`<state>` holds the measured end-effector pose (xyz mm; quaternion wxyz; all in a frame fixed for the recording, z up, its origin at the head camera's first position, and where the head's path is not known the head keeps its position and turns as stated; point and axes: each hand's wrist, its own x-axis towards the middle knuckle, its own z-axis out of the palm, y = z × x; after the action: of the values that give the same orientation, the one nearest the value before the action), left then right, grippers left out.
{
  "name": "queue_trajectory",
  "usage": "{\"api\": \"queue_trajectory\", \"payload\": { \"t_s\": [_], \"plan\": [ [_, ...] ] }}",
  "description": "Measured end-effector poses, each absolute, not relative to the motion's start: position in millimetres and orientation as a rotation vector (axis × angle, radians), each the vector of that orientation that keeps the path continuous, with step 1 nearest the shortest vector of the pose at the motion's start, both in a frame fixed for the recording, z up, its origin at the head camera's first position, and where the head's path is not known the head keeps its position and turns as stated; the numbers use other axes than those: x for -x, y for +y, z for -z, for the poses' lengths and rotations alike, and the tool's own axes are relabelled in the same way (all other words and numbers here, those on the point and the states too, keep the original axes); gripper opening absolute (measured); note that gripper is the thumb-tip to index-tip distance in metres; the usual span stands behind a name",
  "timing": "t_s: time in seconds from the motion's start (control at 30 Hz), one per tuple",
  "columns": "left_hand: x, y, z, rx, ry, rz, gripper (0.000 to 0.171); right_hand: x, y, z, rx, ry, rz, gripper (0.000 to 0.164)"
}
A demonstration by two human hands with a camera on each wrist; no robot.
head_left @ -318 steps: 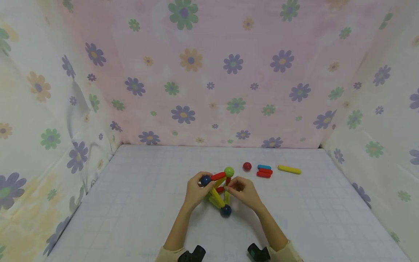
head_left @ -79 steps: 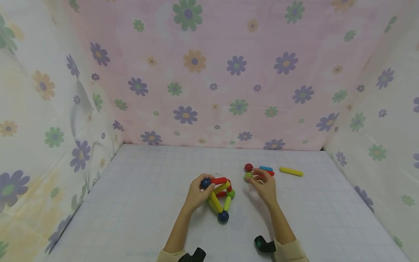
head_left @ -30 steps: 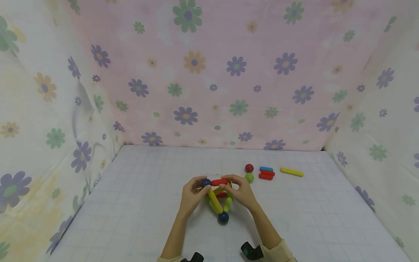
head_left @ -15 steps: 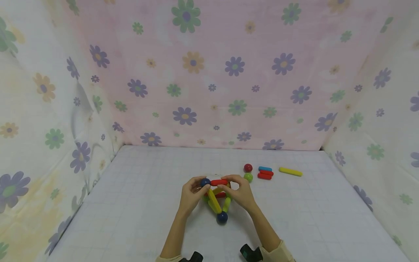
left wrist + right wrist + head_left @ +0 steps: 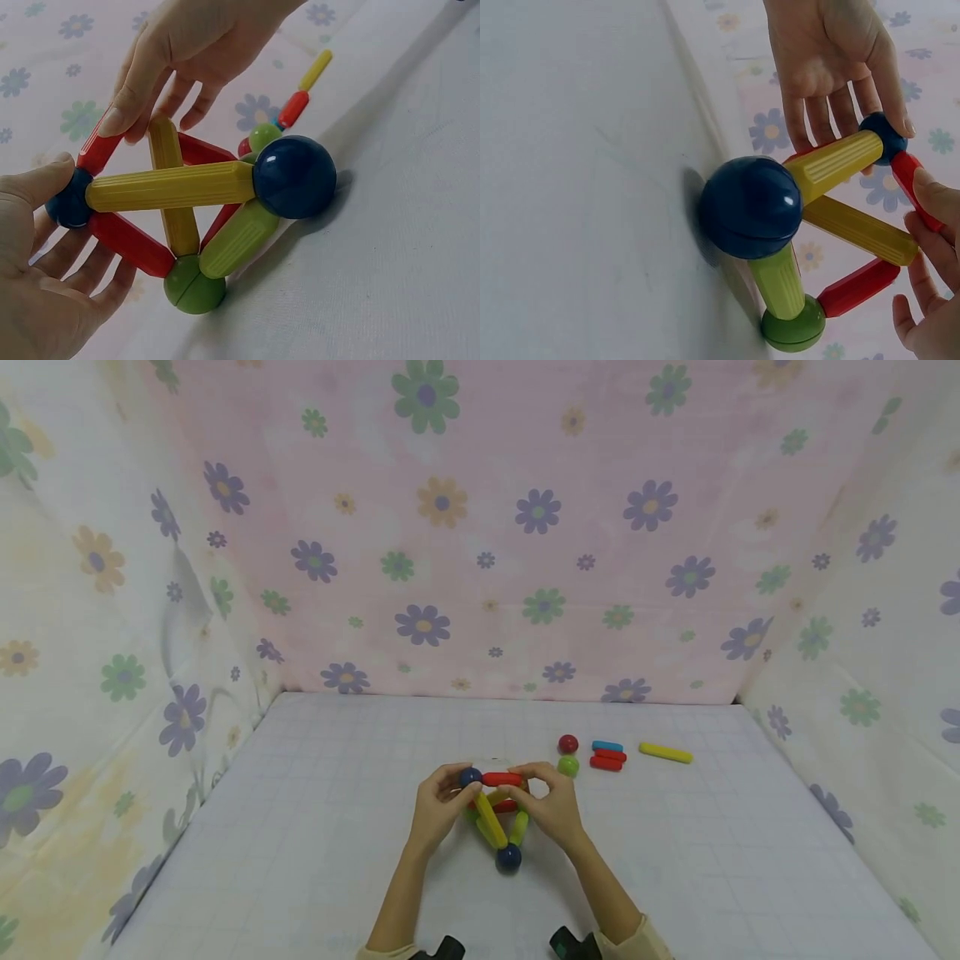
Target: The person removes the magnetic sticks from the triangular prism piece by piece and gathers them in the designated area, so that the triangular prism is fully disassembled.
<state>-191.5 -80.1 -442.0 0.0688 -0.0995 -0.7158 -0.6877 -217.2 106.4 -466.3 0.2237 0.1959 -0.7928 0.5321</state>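
Note:
A frame of magnetic rods and balls stands on the table in front of me. My left hand (image 5: 437,810) holds the small dark blue ball (image 5: 70,199) at its upper corner between thumb and fingers. My right hand (image 5: 552,802) pinches the upper red rod (image 5: 501,778) near the end away from that ball; its fingers are also close to the tip of a yellow rod (image 5: 862,229). Another yellow rod (image 5: 169,185) runs from the held ball to a large blue ball (image 5: 508,858) resting on the table. A light green rod (image 5: 778,281) joins the large ball to a green ball (image 5: 793,324).
Beyond my right hand lie a loose red ball (image 5: 567,744) and a light green ball (image 5: 567,766). Beside them are a blue rod (image 5: 607,746), two red rods (image 5: 606,763) and a yellow rod (image 5: 665,752). Flowered cloth (image 5: 495,527) hangs around the table.
The light green ball left the frame's top corner; my right hand set it beside the loose red ball, then returned to the upper red rod. Over the last second both hands stay nearly still.

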Motion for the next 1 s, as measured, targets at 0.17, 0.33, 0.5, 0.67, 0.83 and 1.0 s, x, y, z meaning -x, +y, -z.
{"api": "queue_trajectory", "payload": {
  "t_s": [0.17,0.33,0.5,0.67,0.83,1.0],
  "plan": [
    [191,-80,442,0.299,-2.145,2.087,0.032,208,105,456,-0.436,-2.166,-1.479,0.020],
    [191,-80,443,0.292,-2.148,2.083,0.033,199,110,442,-0.424,-2.172,-1.478,0.020],
    [192,-80,444,0.280,-2.158,2.077,0.033,200,123,439,-0.400,-2.190,-1.509,0.021],
    [192,-80,444,0.266,-2.158,2.081,0.032,204,142,442,-0.430,-2.185,-1.612,0.024],
    [192,-80,445,0.268,-2.156,2.084,0.031,209,164,447,-0.425,-2.274,-1.660,0.027],
    [192,-80,445,0.279,-2.153,2.089,0.033,224,191,467,-0.416,-2.286,-1.725,0.028]
  ]
}}
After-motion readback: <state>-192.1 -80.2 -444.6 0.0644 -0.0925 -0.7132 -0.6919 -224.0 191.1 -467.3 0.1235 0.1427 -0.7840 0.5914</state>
